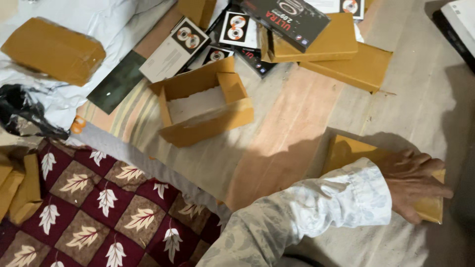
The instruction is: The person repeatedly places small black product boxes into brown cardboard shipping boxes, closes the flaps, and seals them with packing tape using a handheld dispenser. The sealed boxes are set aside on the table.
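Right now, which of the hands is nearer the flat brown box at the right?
Left, apparently: the left hand lies flat on the flat brown box. The right hand is out of view.

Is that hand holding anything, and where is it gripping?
The right hand lies flat on top of a yellow cardboard box on the floor, fingers spread toward its far edge. A true grip cannot be told.

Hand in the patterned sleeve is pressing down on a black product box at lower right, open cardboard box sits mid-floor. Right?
Not quite. In the head view the hand rests on a flat brown cardboard box, not a black one; the black product boxes lie at the top. The open cardboard box does sit mid-floor.
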